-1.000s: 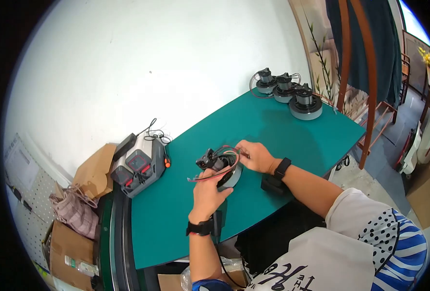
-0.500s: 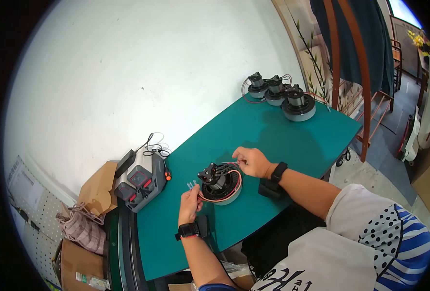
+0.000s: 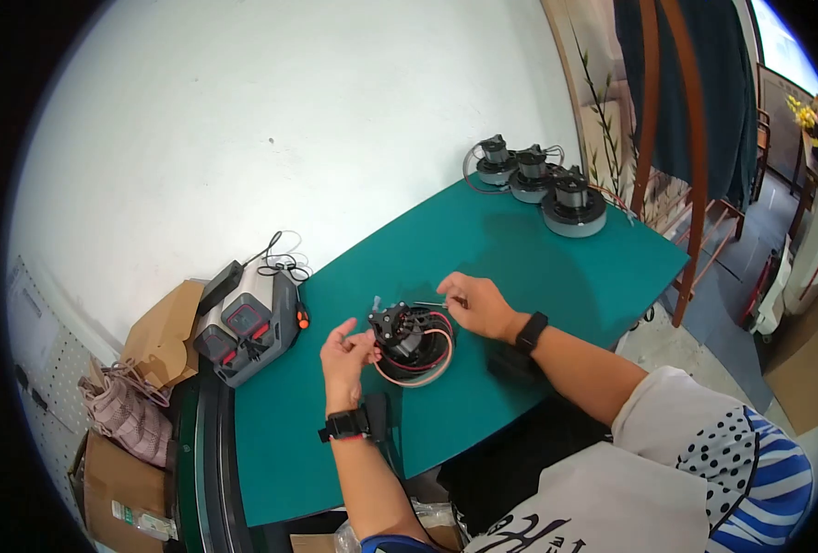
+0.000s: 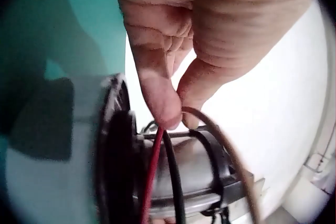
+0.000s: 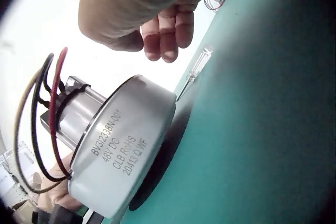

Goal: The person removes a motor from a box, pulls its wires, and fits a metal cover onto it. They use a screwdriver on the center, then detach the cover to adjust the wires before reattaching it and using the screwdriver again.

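A round motor (image 3: 411, 348) with a silver-grey housing (image 5: 123, 145) sits on the green table, its wires looping round its near side. At its left side, my left hand (image 3: 344, 361) pinches red, black and tan wires between thumb and finger, as the left wrist view shows (image 4: 173, 66). My right hand (image 3: 481, 309) hovers beyond the motor's right side with fingers loosely curled, holding nothing. A screwdriver with a clear handle (image 5: 199, 65) lies on the table just below the right hand.
Several similar motors (image 3: 573, 207) stand at the table's far right corner. A grey and red tool case (image 3: 252, 323) with a black cable and a cardboard box (image 3: 165, 336) are at the left. The white wall (image 3: 271, 92) runs behind the table (image 3: 335, 479).
My left hand has moved off the motor's top to its left side, and the wires now loop round the near side. My right hand has shifted only slightly.
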`<state>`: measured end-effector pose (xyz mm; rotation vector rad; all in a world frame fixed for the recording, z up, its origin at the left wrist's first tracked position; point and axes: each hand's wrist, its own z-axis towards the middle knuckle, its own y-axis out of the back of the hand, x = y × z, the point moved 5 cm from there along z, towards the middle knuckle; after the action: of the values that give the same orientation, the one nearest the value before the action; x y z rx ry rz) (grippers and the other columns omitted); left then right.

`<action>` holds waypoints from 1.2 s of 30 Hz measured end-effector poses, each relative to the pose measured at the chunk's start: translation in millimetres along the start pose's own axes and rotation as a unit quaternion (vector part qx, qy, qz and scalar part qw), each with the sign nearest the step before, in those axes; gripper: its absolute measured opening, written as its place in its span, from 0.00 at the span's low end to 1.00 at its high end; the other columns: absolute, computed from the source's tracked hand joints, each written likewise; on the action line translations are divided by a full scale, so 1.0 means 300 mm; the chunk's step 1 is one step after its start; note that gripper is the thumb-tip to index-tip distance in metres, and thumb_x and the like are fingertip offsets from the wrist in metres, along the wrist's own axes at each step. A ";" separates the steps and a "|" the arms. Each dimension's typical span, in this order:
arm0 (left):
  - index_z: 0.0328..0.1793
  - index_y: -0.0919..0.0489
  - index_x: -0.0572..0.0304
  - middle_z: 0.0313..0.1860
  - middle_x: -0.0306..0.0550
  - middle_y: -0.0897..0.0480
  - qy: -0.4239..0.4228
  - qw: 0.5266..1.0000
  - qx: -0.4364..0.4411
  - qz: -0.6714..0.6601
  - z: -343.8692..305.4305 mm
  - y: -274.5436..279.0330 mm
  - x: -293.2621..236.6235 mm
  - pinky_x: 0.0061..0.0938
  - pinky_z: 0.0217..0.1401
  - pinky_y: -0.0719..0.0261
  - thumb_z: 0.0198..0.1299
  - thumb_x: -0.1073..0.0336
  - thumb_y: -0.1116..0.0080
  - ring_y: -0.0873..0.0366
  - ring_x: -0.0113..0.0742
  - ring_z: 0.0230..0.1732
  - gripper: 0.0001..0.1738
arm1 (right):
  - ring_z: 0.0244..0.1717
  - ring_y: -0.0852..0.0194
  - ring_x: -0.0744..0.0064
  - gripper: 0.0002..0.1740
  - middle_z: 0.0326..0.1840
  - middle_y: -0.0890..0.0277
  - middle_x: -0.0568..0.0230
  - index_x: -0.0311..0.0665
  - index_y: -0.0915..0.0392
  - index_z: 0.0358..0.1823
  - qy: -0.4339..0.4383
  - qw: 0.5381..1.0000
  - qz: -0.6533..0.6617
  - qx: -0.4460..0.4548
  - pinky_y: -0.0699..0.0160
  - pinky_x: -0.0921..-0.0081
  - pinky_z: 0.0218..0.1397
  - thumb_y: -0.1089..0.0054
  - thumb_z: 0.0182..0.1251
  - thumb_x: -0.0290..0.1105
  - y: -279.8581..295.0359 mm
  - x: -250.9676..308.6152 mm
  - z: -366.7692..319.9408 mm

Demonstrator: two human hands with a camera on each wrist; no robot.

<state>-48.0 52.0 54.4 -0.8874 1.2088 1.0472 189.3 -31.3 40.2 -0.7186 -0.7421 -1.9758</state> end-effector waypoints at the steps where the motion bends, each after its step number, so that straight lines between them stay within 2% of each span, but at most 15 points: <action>1: 0.51 0.26 0.70 0.29 0.43 0.21 -0.013 1.000 0.007 -0.011 -0.003 0.001 0.009 0.19 0.24 0.27 0.54 0.69 0.35 0.24 0.26 0.24 0.20 | 0.25 0.25 0.60 0.10 0.24 0.24 0.59 0.36 0.28 0.39 0.001 1.000 0.003 0.001 0.27 0.68 0.30 0.47 0.54 0.24 0.001 0.004 0.010; 4: 0.46 0.24 0.69 0.27 0.40 0.22 -0.006 1.000 0.002 -0.020 0.001 0.023 0.036 0.18 0.25 0.28 0.50 0.75 0.33 0.25 0.25 0.24 0.17 | 0.24 0.25 0.61 0.09 0.23 0.25 0.58 0.37 0.27 0.38 -0.005 1.000 0.012 -0.009 0.27 0.68 0.30 0.47 0.54 0.24 0.002 0.013 0.001; 6: 0.42 0.22 0.67 0.26 0.38 0.22 -0.075 0.991 -0.008 0.114 -0.004 0.031 0.029 0.16 0.25 0.30 0.51 0.74 0.33 0.27 0.23 0.24 0.12 | 0.24 0.25 0.62 0.09 0.23 0.26 0.58 0.38 0.27 0.38 0.012 0.999 -0.032 -0.015 0.27 0.69 0.29 0.47 0.54 0.24 0.005 0.017 0.000; 12: 0.36 0.23 0.64 0.22 0.36 0.23 -0.003 1.000 0.005 0.011 -0.035 0.038 0.082 0.16 0.21 0.33 0.54 0.69 0.34 0.30 0.21 0.18 0.09 | 0.24 0.26 0.61 0.08 0.23 0.25 0.57 0.37 0.26 0.37 0.006 1.000 -0.008 0.010 0.27 0.69 0.30 0.47 0.53 0.25 -0.005 -0.008 -0.003; 14: 0.34 0.24 0.62 0.21 0.36 0.23 -0.011 1.000 0.001 -0.007 -0.030 0.038 0.093 0.16 0.20 0.33 0.56 0.67 0.36 0.30 0.22 0.18 0.09 | 0.24 0.29 0.76 0.08 0.26 0.24 0.62 0.34 0.26 0.40 -0.002 0.997 -0.069 0.024 0.28 0.77 0.30 0.48 0.58 0.23 -0.006 -0.004 -0.002; 18: 0.33 0.24 0.60 0.20 0.34 0.25 0.016 0.997 -0.013 -0.079 -0.020 0.031 0.075 0.16 0.18 0.34 0.58 0.62 0.36 0.32 0.20 0.18 0.11 | 0.25 0.28 0.75 0.09 0.25 0.24 0.61 0.34 0.26 0.40 0.001 0.998 -0.052 0.023 0.28 0.76 0.30 0.48 0.58 0.23 0.001 0.006 -0.001; 19: 0.30 0.24 0.58 0.19 0.33 0.27 0.045 0.997 -0.046 -0.029 -0.029 0.047 0.061 0.15 0.18 0.36 0.58 0.59 0.36 0.34 0.19 0.18 0.12 | 0.24 0.25 0.62 0.07 0.22 0.25 0.56 0.35 0.25 0.36 -0.004 1.000 -0.017 0.006 0.27 0.68 0.31 0.49 0.54 0.25 0.004 0.016 -0.001; 20: 0.30 0.24 0.58 0.19 0.33 0.27 0.044 0.997 -0.049 -0.028 -0.032 0.058 0.048 0.15 0.18 0.36 0.58 0.59 0.36 0.34 0.19 0.18 0.12 | 0.24 0.25 0.62 0.07 0.22 0.25 0.56 0.35 0.25 0.36 -0.003 1.000 -0.015 0.007 0.27 0.68 0.31 0.49 0.54 0.25 0.003 0.022 0.006; 23: 0.27 0.25 0.57 0.17 0.31 0.29 -0.025 0.996 -0.064 0.056 -0.060 0.092 0.026 0.16 0.14 0.41 0.56 0.57 0.35 0.37 0.17 0.15 0.15 | 0.22 0.25 0.66 0.05 0.20 0.25 0.58 0.33 0.25 0.31 -0.028 0.998 -0.033 0.052 0.27 0.72 0.27 0.49 0.56 0.26 0.003 0.031 -0.009; 25: 0.27 0.25 0.57 0.17 0.31 0.30 -0.007 0.996 -0.061 0.061 -0.071 0.108 0.048 0.16 0.14 0.41 0.56 0.57 0.34 0.38 0.17 0.15 0.15 | 0.17 0.31 0.79 0.10 0.20 0.26 0.64 0.32 0.24 0.32 -0.153 0.961 0.159 0.170 0.33 0.81 0.22 0.50 0.64 0.32 -0.010 0.039 -0.011; 26: 0.26 0.25 0.57 0.16 0.31 0.30 0.002 0.996 -0.055 0.069 -0.064 0.110 0.051 0.16 0.13 0.41 0.55 0.57 0.34 0.38 0.17 0.14 0.15 | 0.17 0.31 0.79 0.10 0.20 0.26 0.64 0.32 0.24 0.32 -0.148 0.961 0.154 0.175 0.33 0.81 0.22 0.50 0.64 0.32 0.013 0.062 0.000; 29: 0.26 0.25 0.57 0.16 0.31 0.29 0.028 0.993 -0.062 0.098 -0.063 0.121 0.065 0.15 0.13 0.40 0.56 0.57 0.35 0.37 0.17 0.14 0.15 | 0.17 0.27 0.74 0.28 0.20 0.24 0.59 0.33 0.23 0.33 -0.305 0.882 0.157 0.322 0.29 0.80 0.21 0.56 0.69 0.54 0.042 0.098 -0.032; 32: 0.26 0.25 0.57 0.16 0.31 0.29 0.029 0.992 -0.063 0.102 -0.065 0.118 0.066 0.15 0.14 0.39 0.56 0.57 0.35 0.36 0.18 0.15 0.15 | 0.19 0.23 0.71 0.33 0.21 0.23 0.56 0.32 0.25 0.28 -0.274 0.879 0.097 0.379 0.24 0.78 0.22 0.50 0.62 0.61 0.000 0.177 -0.086; 33: 0.26 0.25 0.58 0.16 0.32 0.29 0.024 0.994 -0.062 0.089 -0.064 0.115 0.063 0.15 0.14 0.39 0.56 0.58 0.35 0.36 0.18 0.15 0.15 | 0.23 0.20 0.70 0.26 0.24 0.22 0.56 0.31 0.24 0.32 -0.280 0.879 0.121 0.368 0.21 0.78 0.26 0.43 0.62 0.53 -0.026 0.189 -0.103; 36: 0.27 0.24 0.58 0.17 0.32 0.28 0.007 0.992 -0.095 0.084 -0.065 0.127 0.065 0.15 0.14 0.39 0.56 0.57 0.35 0.35 0.18 0.16 0.14 | 0.28 0.20 0.73 0.15 0.29 0.21 0.58 0.31 0.23 0.40 -0.339 0.851 0.270 0.298 0.19 0.80 0.32 0.43 0.66 0.38 -0.078 0.165 -0.140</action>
<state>-89.4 47.6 32.4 -0.9538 1.2257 1.3101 138.4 -78.1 43.5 -1.0909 -1.3181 -0.8688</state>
